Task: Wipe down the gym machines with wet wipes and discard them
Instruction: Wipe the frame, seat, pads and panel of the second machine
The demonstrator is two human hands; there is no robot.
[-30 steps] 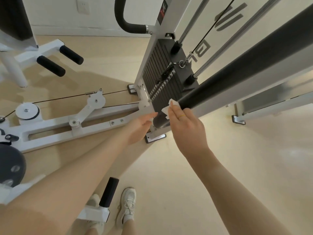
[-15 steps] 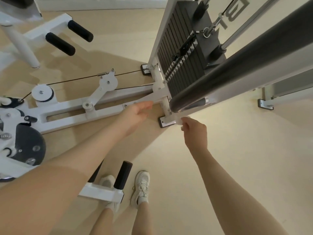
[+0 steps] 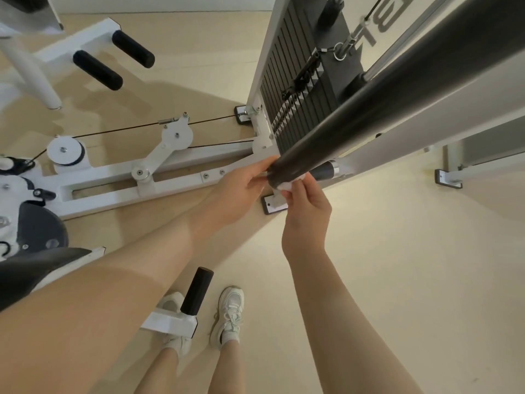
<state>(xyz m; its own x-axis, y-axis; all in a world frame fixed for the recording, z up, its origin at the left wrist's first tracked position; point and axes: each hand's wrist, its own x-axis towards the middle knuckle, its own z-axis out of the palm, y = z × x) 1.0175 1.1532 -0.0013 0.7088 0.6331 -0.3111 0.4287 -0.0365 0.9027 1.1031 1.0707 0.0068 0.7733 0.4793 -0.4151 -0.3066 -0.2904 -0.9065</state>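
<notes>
Centrally, a white wet wipe (image 3: 289,185) is pinched in the curled fingers of the right hand (image 3: 305,207) and pressed against the lower end of the black padded bar (image 3: 369,115). At nine o'clock of that end, the bar is touched by the left hand (image 3: 241,189), its fingers fairly straight. At twelve o'clock stands the weight stack (image 3: 301,81).

Both arms extended; left hand (image 3: 238,191) fingers straight, right hand (image 3: 305,211) pinching.
</notes>
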